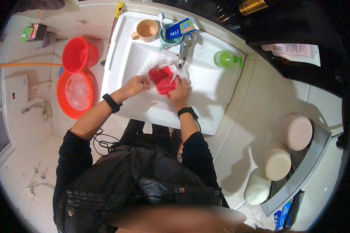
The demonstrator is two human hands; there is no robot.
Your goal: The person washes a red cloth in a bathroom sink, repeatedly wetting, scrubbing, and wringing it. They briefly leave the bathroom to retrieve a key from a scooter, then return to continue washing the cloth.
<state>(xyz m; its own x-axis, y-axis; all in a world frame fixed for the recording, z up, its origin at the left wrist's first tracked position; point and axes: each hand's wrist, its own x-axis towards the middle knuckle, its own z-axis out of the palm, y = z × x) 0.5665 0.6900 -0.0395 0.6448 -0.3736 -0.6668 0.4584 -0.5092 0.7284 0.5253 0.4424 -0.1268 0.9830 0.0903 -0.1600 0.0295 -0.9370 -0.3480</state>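
With right hand [181, 90], touching red cloth [162, 79] lying between hands, cannot tell if clamped; with left hand [138, 85], hovering apart, loosely curled, just beside it. Under both, white sink [144, 110]; just ahead, faucet [182, 56] and suds [153, 63]; ahead-right, green bottle [224, 59].

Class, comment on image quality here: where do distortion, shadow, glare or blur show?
Head view: fisheye bending bows the edges of the white sink; head view: soft shadows dull the sink's right side and the pale tiles; head view: highlights glint on the metal faucet; head view: a blurred oval lies at bottom centre.
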